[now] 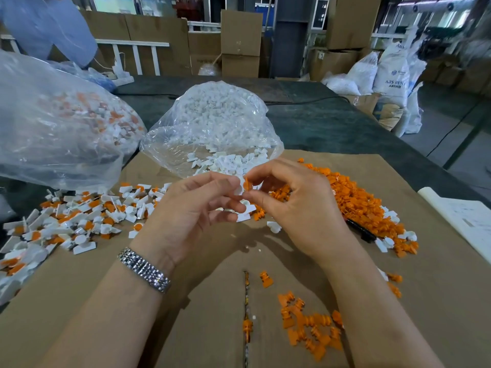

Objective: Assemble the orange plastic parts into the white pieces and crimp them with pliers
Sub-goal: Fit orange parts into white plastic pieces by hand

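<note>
The desk (pixel 332 120) is dark and worn, and a sheet of brown cardboard (pixel 106 301) covers its near part, split by a seam down the middle; both hands work above this sheet. The left hand (pixel 191 208) has its grip curled narrow on a white piece (pixel 240 188), pinched at the fingertips; the right hand (pixel 292 200) pinches an orange part (pixel 247 185) between thumb and forefinger, pressed against that white piece; a metal watch band (pixel 144 269) circles the left wrist.

On the cardboard's left lies a spread of assembled white-and-orange pieces (pixel 66 221); on the right, a long heap of loose orange parts (pixel 358 205), with a dark object (pixel 362 231), possibly a tool handle, half buried at its edge; a smaller cluster of orange parts (pixel 308 325) sits near the bottom. A clear bag of white pieces (pixel 212 128) stands open just beyond the hands, spilling onto the cardboard; a larger clear bag (pixel 53 123) at left holds mixed white and orange pieces. A sheet of paper (pixel 465 221) lies at the right edge.

Behind the desk the room looks like a warehouse; stacked cardboard boxes (pixel 240 41) stand along the back, white sacks (pixel 390 73) lean at right, and a person's blue sleeve (pixel 47 25) shows at upper left.
</note>
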`<state>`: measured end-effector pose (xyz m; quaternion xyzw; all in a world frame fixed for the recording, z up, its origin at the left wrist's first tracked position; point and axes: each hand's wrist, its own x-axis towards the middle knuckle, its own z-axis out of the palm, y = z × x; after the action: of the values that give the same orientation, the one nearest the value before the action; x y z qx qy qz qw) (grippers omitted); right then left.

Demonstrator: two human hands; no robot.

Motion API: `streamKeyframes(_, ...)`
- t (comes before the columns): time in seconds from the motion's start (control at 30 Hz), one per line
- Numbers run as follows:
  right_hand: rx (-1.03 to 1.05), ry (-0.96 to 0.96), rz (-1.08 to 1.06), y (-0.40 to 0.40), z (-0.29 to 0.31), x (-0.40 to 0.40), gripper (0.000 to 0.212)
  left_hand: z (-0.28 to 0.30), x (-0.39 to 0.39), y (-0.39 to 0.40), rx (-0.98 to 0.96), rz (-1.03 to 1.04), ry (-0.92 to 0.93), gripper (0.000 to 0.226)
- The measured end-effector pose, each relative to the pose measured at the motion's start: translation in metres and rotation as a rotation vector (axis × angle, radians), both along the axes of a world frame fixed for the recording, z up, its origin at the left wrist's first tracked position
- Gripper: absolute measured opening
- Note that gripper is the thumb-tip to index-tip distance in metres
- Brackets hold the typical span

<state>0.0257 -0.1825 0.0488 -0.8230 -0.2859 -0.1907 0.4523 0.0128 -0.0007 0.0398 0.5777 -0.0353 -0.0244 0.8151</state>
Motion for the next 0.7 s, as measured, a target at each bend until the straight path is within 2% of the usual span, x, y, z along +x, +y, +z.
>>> streamKeyframes(0.07, 0.002, -0.007, 0.011, 0.0005, -0.0011, 0.0006, 0.013, -0.0006, -0.0007, 0.0005, 0.012, -0.003, -0.013, 0.008)
streamKeyframes(0.23, -0.023, -0.018, -0.006, 0.0035, -0.0047, 0.0012, 0.015, -0.0008, -0.001, 0.0019, 0.045, 0.039, 0.001, 0.028)
streamKeyframes(0.4, -0.032, -0.002, -0.016, 0.0043, -0.0052, 0.0008, 0.018, 0.0002, -0.0009, 0.0025, 0.044, 0.033, -0.009, 0.019)
streamKeyframes(0.53, 0.027, 0.142, 0.055, -0.0018, -0.0005, -0.0007, 0.031, -0.0013, -0.0004, 0.0025, 0.034, 0.019, 0.003, 0.016)
streamKeyframes(0.7, 0.016, 0.108, 0.03, 0.0003, 0.0003, -0.0014, 0.019, -0.0018, 0.0003, 0.0028, 0.056, 0.025, -0.006, 0.018)
